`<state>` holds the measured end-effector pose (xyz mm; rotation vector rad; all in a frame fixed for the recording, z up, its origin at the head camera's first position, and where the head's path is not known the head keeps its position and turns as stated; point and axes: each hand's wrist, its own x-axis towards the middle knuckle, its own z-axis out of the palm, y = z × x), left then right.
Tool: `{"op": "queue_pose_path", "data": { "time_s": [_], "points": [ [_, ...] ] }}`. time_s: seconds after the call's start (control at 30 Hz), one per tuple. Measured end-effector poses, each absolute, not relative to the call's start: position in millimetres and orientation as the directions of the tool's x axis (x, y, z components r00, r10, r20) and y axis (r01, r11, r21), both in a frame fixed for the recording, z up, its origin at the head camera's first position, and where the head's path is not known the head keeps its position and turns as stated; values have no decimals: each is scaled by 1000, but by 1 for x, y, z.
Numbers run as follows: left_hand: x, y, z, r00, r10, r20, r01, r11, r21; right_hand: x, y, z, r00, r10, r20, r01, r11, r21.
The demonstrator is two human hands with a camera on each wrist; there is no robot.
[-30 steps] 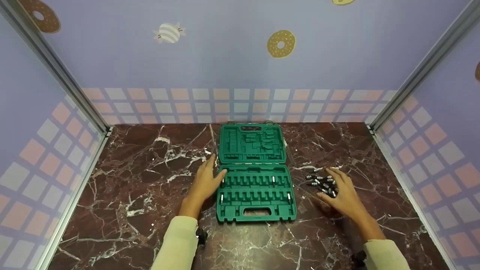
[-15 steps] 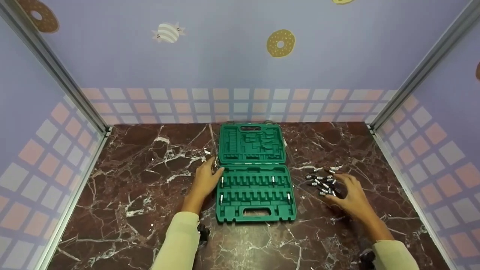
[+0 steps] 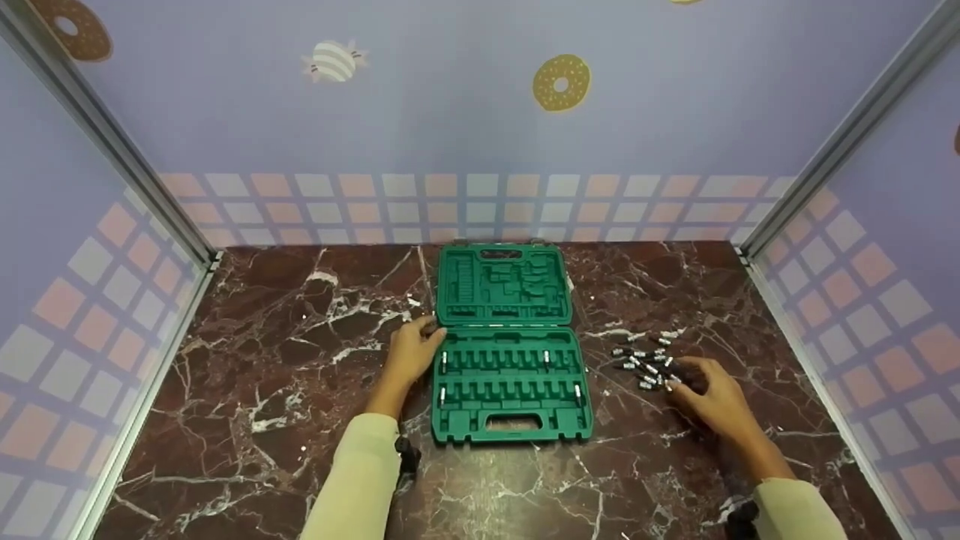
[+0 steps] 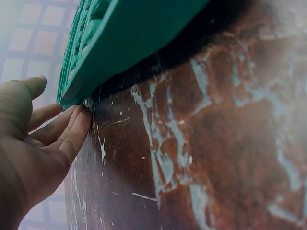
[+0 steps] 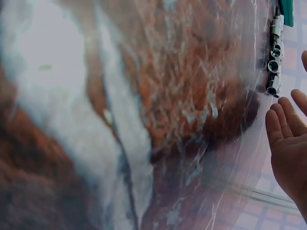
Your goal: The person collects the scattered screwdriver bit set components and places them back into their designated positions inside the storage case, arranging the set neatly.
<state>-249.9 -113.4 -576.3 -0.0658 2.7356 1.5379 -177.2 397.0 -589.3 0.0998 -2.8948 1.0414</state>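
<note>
An opened green plastic case (image 3: 512, 427) lies on the table, with a few silver bit sockets such as this socket (image 3: 546, 360) standing in its slots. Beside the case's left edge is my left hand (image 3: 410, 352), thumb at the rim; the left wrist view shows that hand (image 4: 45, 143) with loosely extended fingers and nothing in it. To the right of the case lies a loose pile of bit sockets (image 3: 643, 364), silver with dark tips. At that pile's right side my right hand (image 3: 716, 401) has thumb and forefinger apart, fingertips right at the nearest pieces.
Dark red marbled tabletop (image 3: 300, 450) extends around the case. The case's moulded lid (image 3: 502, 285) lies back toward the rear wall (image 3: 450, 135). Patterned side panels (image 3: 97, 300) bound the table left and right.
My right hand has drawn back to the right and toward me, off the pile, uncovering more of the sockets. My left hand has slid slightly nearer along the case's edge.
</note>
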Motion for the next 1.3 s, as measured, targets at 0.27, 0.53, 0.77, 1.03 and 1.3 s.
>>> {"op": "queue_pose_path", "data": {
  "time_s": [0.27,0.53,0.77,1.03,1.3],
  "points": [
    [-252,-113,-579,-998,-58,-19,-46,504,862,-179,399,-593,-996,-26,87,-76,766,-638],
    [-250,-112,-580,-996,-80,-32,-67,494,867,-181,400,-596,-996,-15,88,-67,776,-627],
    [-250,-113,-583,-997,-83,-7,-48,508,860,-184,398,-597,-997,-35,62,-67,773,-631],
    [-249,-113,-587,-995,-104,-4,-57,511,858,-185,395,-599,-997,-13,80,-60,787,-614],
    [-249,-113,-591,-993,-120,-13,-73,510,857,-187,395,-603,-995,1,101,-60,797,-601]
  ]
}}
